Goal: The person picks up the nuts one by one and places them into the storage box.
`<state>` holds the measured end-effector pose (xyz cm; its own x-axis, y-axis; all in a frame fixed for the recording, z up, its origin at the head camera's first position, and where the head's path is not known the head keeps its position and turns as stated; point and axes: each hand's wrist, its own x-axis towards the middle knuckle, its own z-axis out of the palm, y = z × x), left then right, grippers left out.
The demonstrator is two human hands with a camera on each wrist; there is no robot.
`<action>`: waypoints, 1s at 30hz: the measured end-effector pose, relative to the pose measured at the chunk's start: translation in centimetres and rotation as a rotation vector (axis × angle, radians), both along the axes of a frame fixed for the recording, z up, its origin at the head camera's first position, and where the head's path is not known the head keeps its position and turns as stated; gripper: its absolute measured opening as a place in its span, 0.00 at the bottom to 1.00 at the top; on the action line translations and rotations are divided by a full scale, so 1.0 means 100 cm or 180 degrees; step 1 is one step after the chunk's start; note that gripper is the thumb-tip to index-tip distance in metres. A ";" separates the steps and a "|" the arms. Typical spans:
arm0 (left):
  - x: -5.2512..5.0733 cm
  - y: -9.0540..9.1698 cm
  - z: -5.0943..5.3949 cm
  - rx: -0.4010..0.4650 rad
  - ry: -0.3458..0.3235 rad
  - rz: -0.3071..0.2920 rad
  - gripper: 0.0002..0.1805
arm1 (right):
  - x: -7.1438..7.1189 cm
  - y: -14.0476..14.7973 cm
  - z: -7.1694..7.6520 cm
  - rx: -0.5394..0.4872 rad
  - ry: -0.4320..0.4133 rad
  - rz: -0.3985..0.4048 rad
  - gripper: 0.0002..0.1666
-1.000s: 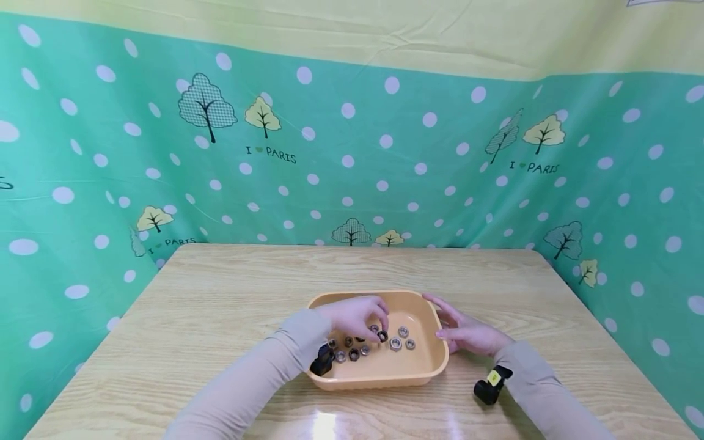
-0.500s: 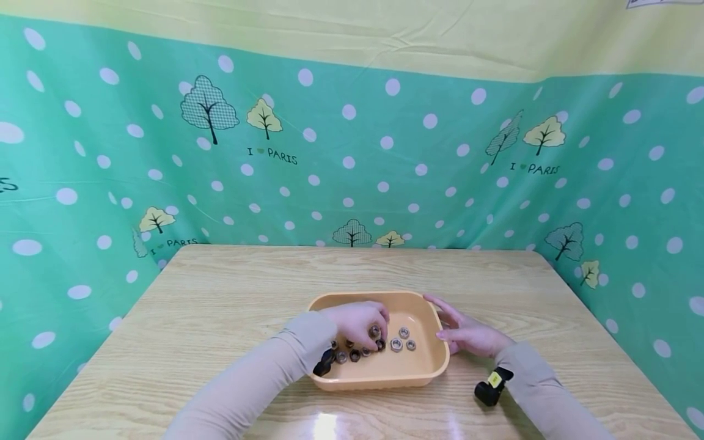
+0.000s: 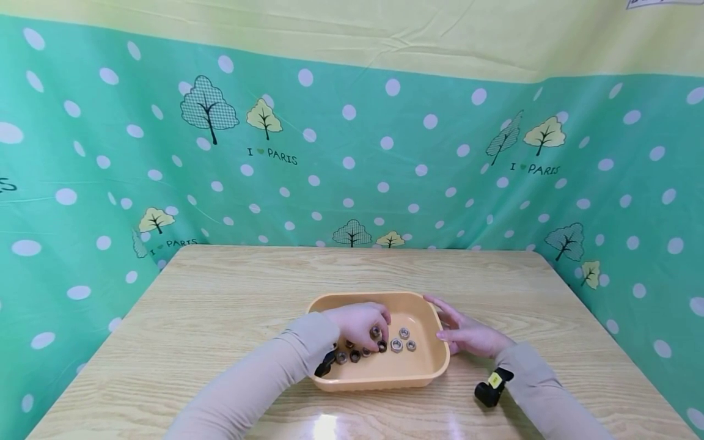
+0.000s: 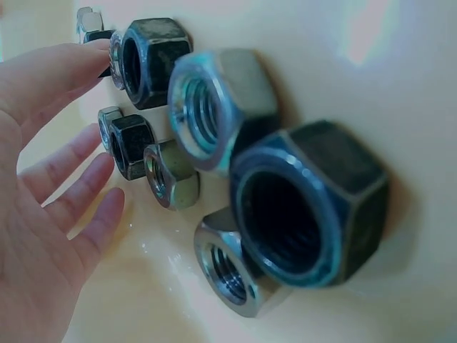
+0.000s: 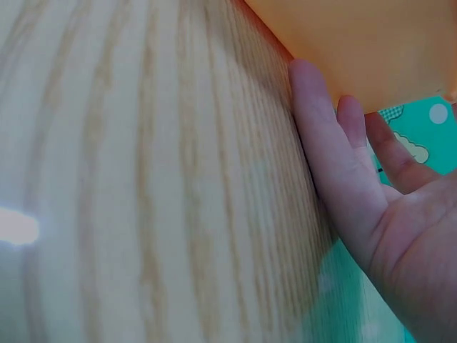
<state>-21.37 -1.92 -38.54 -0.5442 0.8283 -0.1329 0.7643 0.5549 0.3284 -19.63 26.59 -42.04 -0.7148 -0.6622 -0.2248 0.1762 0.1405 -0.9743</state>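
Observation:
A tan plastic basin (image 3: 379,384) stands on the table with several hex nuts in it. My left hand (image 3: 360,324) reaches down inside; its thumb and a finger seem to pinch a black nut (image 3: 382,346) at the basin floor. In the left wrist view the thumb tip covers part of this black nut (image 4: 106,36). Below the palm, a silver nut (image 3: 375,332) shows. My right hand (image 3: 470,333) holds the basin's right side, its thumb at the rim and fingers along the outer wall.
To the right of the left hand lie silver nuts (image 3: 396,345). Black and silver nuts, such as a large black one (image 4: 314,207), sit close together near the left wrist. Wood-grain table (image 3: 247,275) surrounds the basin; a green patterned curtain (image 3: 352,183) hangs behind.
My left hand has come down slightly and nearer with the black nut, which now sits lower beside the other nuts. The silver nut under the palm shows more. The right hand stays put.

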 end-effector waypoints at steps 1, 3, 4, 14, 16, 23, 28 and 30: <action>0.000 0.000 0.000 0.0003 0.0008 -0.0004 0.09 | 0.000 0.000 0.000 0.0003 0.0002 0.0000 0.49; 0.000 0.001 0.000 0.0000 0.0019 -0.0011 0.09 | 0.000 0.000 0.000 0.0005 0.0001 -0.0001 0.49; -0.001 0.001 -0.001 -0.0001 0.0028 -0.0021 0.10 | 0.000 0.000 0.000 0.0004 0.0002 0.0001 0.49; -0.002 0.002 -0.002 0.0004 0.0058 -0.0039 0.09 | 0.001 0.000 0.000 0.0017 -0.0004 -0.0031 0.50; -0.002 0.002 -0.003 0.0011 0.0043 -0.0029 0.09 | 0.001 0.000 0.000 0.0031 -0.0010 -0.0047 0.50; -0.004 0.000 -0.003 0.0012 -0.0066 0.0009 0.11 | 0.003 -0.001 0.002 0.0026 -0.0019 -0.0045 0.50; -0.006 -0.001 0.000 0.0091 -0.0085 0.0027 0.08 | 0.003 -0.001 0.002 -0.0003 -0.0003 -0.0034 0.50; -0.006 -0.002 0.001 0.0168 -0.0069 0.0018 0.08 | 0.003 -0.001 0.002 0.0014 0.0004 -0.0045 0.50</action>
<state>-21.96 -2.11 -38.40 -0.5464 0.8314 -0.1009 0.7536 0.5406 0.3738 -19.33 26.51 -41.88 -0.7245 -0.6509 -0.2267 0.1770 0.1422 -0.9739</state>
